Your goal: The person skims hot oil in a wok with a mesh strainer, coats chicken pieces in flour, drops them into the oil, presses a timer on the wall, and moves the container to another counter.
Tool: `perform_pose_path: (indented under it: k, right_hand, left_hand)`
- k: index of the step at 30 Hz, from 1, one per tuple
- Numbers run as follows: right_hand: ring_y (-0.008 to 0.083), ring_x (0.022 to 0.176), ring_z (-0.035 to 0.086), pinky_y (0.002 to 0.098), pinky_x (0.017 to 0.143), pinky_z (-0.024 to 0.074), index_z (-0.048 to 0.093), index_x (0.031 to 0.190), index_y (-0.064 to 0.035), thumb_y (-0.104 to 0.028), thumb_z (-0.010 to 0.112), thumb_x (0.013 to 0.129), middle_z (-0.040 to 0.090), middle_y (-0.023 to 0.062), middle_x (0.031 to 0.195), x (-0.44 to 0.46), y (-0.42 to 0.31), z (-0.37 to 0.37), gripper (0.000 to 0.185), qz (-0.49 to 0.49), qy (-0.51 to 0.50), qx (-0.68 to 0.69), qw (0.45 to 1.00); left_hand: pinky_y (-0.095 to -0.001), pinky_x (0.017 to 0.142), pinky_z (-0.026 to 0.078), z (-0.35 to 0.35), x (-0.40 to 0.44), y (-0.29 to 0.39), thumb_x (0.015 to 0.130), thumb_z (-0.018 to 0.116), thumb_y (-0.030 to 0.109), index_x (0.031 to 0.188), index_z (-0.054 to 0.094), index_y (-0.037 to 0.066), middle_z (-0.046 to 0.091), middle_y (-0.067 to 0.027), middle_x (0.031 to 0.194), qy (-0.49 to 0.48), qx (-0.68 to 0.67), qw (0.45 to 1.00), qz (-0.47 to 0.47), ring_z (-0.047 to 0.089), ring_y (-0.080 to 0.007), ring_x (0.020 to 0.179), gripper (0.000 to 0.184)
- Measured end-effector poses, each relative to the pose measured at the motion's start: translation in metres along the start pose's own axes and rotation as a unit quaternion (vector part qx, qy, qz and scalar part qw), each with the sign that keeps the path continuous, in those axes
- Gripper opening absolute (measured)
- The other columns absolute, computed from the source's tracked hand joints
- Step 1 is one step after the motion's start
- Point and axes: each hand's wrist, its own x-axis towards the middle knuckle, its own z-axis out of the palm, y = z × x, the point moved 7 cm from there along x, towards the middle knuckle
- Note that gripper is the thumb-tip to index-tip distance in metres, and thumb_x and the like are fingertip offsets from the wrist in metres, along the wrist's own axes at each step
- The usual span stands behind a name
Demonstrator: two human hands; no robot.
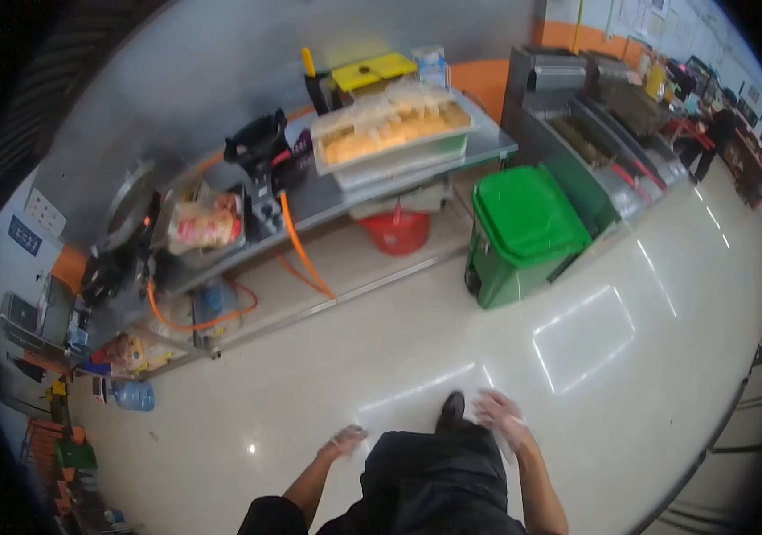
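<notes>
At the bottom, left of the dark apron (434, 477), is my left hand (346, 440) in a clear glove; its fingers are loosely curled and blurred, so its state is unclear. My right hand (500, 416), also in a clear glove, is at the apron's right side with its fingers apart and nothing in them. Both hands hang over the pale floor and touch no object. A black shoe (452, 408) shows between them.
A steel table (336, 201) ahead holds a tray of yellow-orange food (392, 134), black burners and a packed food tray (206, 221). A green bin (528, 232) stands at its right end, near fryers (581, 143). Another person (718, 134) stands far right.
</notes>
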Motion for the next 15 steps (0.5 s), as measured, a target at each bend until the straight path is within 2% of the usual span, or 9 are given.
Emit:
perform_pose_path:
  k: [2,4,6,7,10,12,13,14,15]
  right_hand:
    - [0.0252,0.099,0.061,0.0389,0.089,0.0513,0.044,0.138,-0.0003,-0.035,0.06,0.093,0.059,0.0161,0.118,0.037,0.037,-0.094,0.06,0.008,0.171,0.173,0.97]
    - [0.0274,0.097,0.06,0.0406,0.088,0.0509,0.044,0.138,-0.0001,-0.041,0.061,0.091,0.059,0.0171,0.117,0.047,0.033,-0.137,0.064,-0.028,0.215,0.221,0.951]
    - [0.029,0.099,0.06,0.042,0.09,0.0503,0.043,0.137,0.0,-0.045,0.056,0.093,0.057,0.0182,0.118,0.066,0.0,-0.166,0.064,-0.072,0.231,0.224,0.944]
    - [0.0294,0.102,0.059,0.0426,0.092,0.05,0.043,0.137,0.0,-0.045,0.052,0.096,0.056,0.0188,0.12,0.08,-0.025,-0.162,0.062,-0.089,0.222,0.202,0.95]
    - [0.0319,0.104,0.059,0.0459,0.095,0.0489,0.038,0.142,0.0001,-0.053,0.042,0.099,0.052,0.0241,0.127,0.16,-0.081,-0.136,0.068,-0.094,0.175,0.164,0.966]
    - [0.0343,0.107,0.057,0.0489,0.097,0.0468,0.031,0.147,-0.0006,-0.058,0.035,0.099,0.049,0.0221,0.135,0.211,-0.14,-0.082,0.075,-0.12,0.178,0.157,0.964]
    - [0.034,0.112,0.055,0.0496,0.1,0.0438,0.028,0.149,-0.0017,-0.061,0.032,0.099,0.046,0.0192,0.14,0.23,-0.165,-0.047,0.078,-0.127,0.236,0.286,0.92]
    - [0.0332,0.116,0.053,0.0495,0.102,0.0415,0.027,0.15,-0.0025,-0.063,0.03,0.099,0.044,0.0169,0.143,0.242,-0.18,-0.035,0.079,-0.134,0.227,0.332,0.906]
    - [0.0324,0.12,0.051,0.0494,0.104,0.0393,0.026,0.151,-0.0034,-0.064,0.027,0.099,0.043,0.0145,0.146,0.254,-0.194,-0.024,0.081,-0.139,0.218,0.378,0.889]
  left_hand:
    - [-0.0409,0.106,0.041,-0.017,0.027,0.102,0.09,0.06,0.052,0.14,0.047,0.002,0.054,-0.0171,0.136,0.023,0.056,0.997,0.054,0.054,-0.0298,0.123,0.072]
    - [-0.0353,0.107,0.04,-0.016,0.009,0.222,0.091,0.06,0.051,0.139,0.048,0.001,0.051,-0.018,0.139,0.02,0.067,0.994,0.084,0.052,-0.0263,0.126,0.07]
    - [-0.0346,0.108,0.039,-0.005,0.036,0.304,0.093,0.058,0.049,0.141,0.046,0.002,0.049,-0.0166,0.141,-0.044,-0.061,0.982,0.173,0.049,-0.0257,0.129,0.067]
    - [-0.0343,0.108,0.038,-0.002,0.041,0.347,0.095,0.058,0.047,0.142,0.045,0.003,0.049,-0.016,0.142,-0.077,-0.126,0.967,0.21,0.048,-0.0254,0.13,0.066]
    - [-0.0343,0.109,0.037,0.027,0.027,0.504,0.099,0.053,0.042,0.147,0.037,0.005,0.049,-0.0123,0.143,-0.043,-0.053,0.938,0.341,0.043,-0.0242,0.134,0.063]
    - [-0.0364,0.112,0.033,0.053,0.028,0.58,0.101,0.047,0.042,0.152,0.028,0.007,0.043,-0.0116,0.149,-0.085,-0.042,0.947,0.308,0.04,-0.0263,0.137,0.064]
    - [-0.0378,0.114,0.03,0.071,0.068,0.585,0.102,0.045,0.042,0.152,0.026,0.007,0.039,-0.013,0.151,0.032,0.076,0.968,0.239,0.037,-0.0283,0.138,0.064]
    - [-0.0391,0.115,0.027,0.094,0.116,0.584,0.102,0.043,0.042,0.153,0.024,0.008,0.035,-0.0143,0.153,0.15,0.19,0.956,0.164,0.035,-0.0303,0.14,0.064]
    - [-0.0405,0.117,0.024,0.096,0.139,0.588,0.103,0.041,0.042,0.154,0.022,0.008,0.032,-0.0156,0.155,0.268,0.298,0.912,0.09,0.032,-0.0322,0.141,0.065]
